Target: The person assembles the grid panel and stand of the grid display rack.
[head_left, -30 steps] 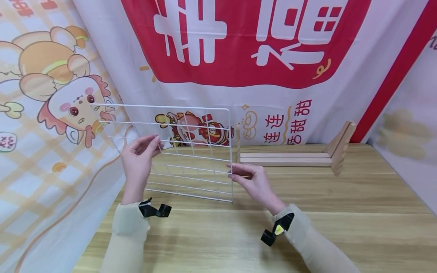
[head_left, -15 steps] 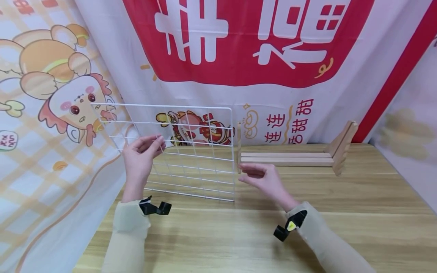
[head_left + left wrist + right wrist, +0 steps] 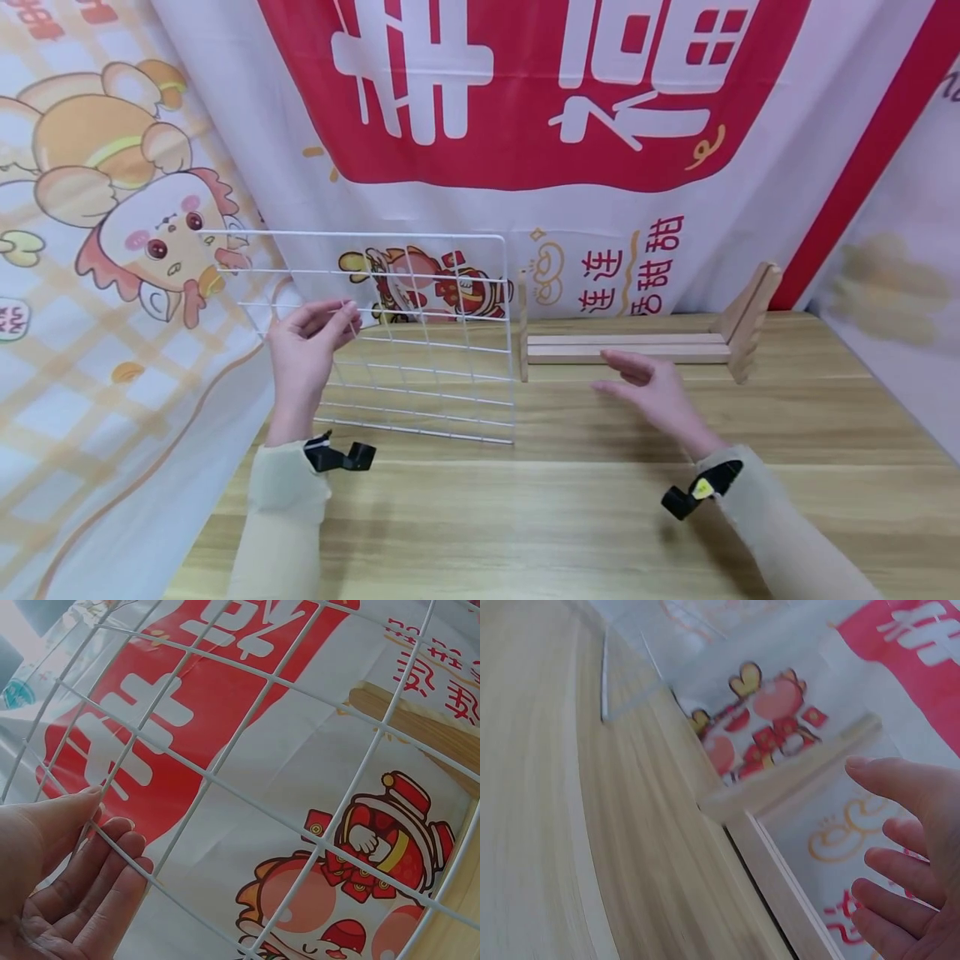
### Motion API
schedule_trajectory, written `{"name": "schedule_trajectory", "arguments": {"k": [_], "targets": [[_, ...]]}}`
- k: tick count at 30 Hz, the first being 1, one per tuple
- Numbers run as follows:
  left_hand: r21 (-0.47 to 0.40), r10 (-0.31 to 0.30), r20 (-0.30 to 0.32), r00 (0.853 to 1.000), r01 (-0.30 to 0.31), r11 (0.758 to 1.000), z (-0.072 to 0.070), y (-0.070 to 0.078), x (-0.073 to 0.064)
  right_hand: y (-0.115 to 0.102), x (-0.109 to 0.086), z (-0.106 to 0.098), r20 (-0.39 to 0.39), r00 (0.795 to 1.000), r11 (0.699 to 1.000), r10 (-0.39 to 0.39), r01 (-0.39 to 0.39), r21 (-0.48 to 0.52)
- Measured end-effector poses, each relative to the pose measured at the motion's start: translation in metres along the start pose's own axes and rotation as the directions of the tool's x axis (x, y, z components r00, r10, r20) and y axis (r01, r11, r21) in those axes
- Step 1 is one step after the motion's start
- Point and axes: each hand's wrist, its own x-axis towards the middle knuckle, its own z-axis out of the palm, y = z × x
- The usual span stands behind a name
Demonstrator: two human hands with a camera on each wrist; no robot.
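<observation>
A white wire grid panel (image 3: 442, 337) stands upright on the table at the left of the head view. My left hand (image 3: 311, 333) pinches one of its wires between thumb and fingers, which the left wrist view shows close up. My right hand (image 3: 652, 392) is in the air to the right of the panel, fingers apart and holding nothing. Just behind it is a pale wooden stand (image 3: 630, 348), with a low double rail between two upright end pieces. In the right wrist view, the fingers overlap the stand's near end.
The stand's right end piece (image 3: 753, 321) leans outward near the back right. Behind everything hangs a white cloth (image 3: 420, 204) with red print, and a patterned cloth (image 3: 150, 375) drapes along the left. The wood-grain table (image 3: 487, 517) stretches in front.
My right hand has let go of the wire panel's right edge and moved right, in front of the wooden stand. The left hand keeps its pinch on the panel, which stays nearly still.
</observation>
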Motion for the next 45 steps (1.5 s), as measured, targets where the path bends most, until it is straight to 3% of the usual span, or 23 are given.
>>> {"name": "schedule_trajectory", "arguments": {"k": [10,20,26,33,45], "targets": [[0.007,0.0,0.006,1.0,0.0,1.0,-0.001,0.0,-0.001,0.025,-0.015,-0.064,-0.139,0.989,0.993,0.043,-0.057,-0.1],[0.02,0.001,0.01,1.0,-0.001,1.0,-0.002,0.0,-0.001,0.043,-0.033,-0.114,-0.196,0.962,0.969,0.188,-0.214,-0.121],[0.004,-0.001,0.014,1.0,0.001,1.0,-0.002,0.0,-0.001,0.053,-0.042,-0.133,-0.232,0.944,0.958,0.233,-0.263,-0.109],[0.004,-0.004,0.018,1.0,0.004,1.0,-0.003,0.0,-0.002,0.063,-0.049,-0.149,-0.28,0.931,0.969,0.233,-0.248,-0.019],[0.01,-0.016,0.011,1.0,0.016,1.0,-0.005,0.0,-0.001,0.072,-0.05,-0.169,-0.287,0.911,0.955,0.297,-0.291,0.063]]}}
